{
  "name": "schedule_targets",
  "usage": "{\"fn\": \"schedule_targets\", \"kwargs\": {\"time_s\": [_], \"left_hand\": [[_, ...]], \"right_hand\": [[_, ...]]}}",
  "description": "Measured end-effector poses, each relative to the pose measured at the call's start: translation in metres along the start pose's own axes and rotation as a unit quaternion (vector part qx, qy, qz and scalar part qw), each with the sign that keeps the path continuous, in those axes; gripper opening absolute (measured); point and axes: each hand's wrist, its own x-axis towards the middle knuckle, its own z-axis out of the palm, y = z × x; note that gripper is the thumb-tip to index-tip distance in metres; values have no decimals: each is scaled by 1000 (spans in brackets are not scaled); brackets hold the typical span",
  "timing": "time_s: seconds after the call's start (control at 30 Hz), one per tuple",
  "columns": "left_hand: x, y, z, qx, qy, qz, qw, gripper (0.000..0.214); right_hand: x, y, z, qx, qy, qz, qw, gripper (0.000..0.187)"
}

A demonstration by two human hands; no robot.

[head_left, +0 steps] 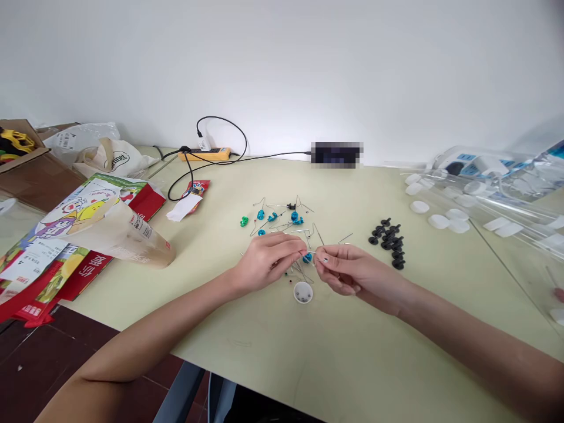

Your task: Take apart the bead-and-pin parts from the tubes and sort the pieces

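Between my two hands runs a thin bent metal wire. The fingertips of my left hand are pinched at its left end. My right hand grips the other end between thumb and forefinger. A blue plastic piece shows just below the wire; whether it touches the wire I cannot tell. Behind the hands lie more bent wires with blue pieces, and a green piece is at their left. Nearer me sits a small white cap with tiny metal bits in it.
Several black plastic pieces lie right of my hands. White caps and clear plastic tubes are farther right. A plastic cup leans on its side at left, near a red packet. A blurred phone-like device stands against the wall.
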Motion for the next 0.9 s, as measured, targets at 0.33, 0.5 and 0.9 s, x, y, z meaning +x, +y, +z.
{"fn": "schedule_targets", "kwargs": {"time_s": [0.33,0.5,0.9], "left_hand": [[7,0,0,-244,-12,-252,936,23],[5,0,-1,-113,1,-149,982,16],[-1,-9,5,19,-11,4,1000,17]], "right_hand": [[-1,-4,-7,-306,163,-115,931,43],[4,-3,-7,79,-20,65,995,48],[4,1,-2,218,-18,93,971,32]]}}
